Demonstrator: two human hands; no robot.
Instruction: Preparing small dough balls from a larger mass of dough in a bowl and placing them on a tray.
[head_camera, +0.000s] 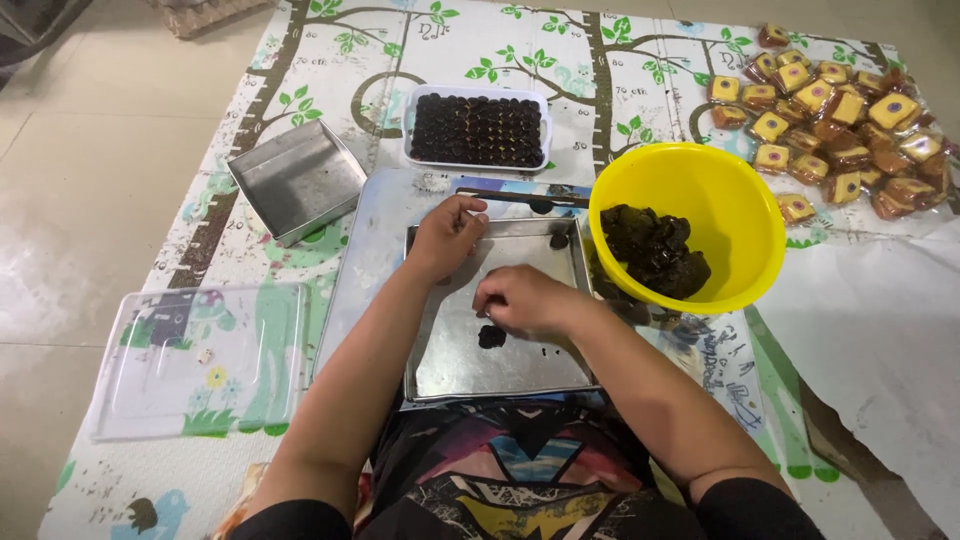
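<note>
Though small, the dark lump (491, 336) on the near tray (500, 375) looks soft and sticky, likely light; best pinched at its sides with fingertips. Right hand (520, 300) hovers just above it, fingers curled, seemingly gripping nothing. Left hand (447, 235) rests loosely closed at the tray's far left edge. One more lump (559, 240) sits at the far right corner. Yellow bowl (735, 215) to the right holds a dark mass. Far: one white tub (480, 95) of dark balls. Two metal trays in all, second (298, 180) far left. One clear lid (200, 360) left. Wrapped cakes (835, 120) far right, too many to count.

Play mat (300, 60) on the floor (80, 200) — trays and tubs

Metal trays (500, 360), lid (200, 360), yellow bowl (740, 220), white tub (478, 130) — wrapped cakes (830, 110) at far right corner.
</note>
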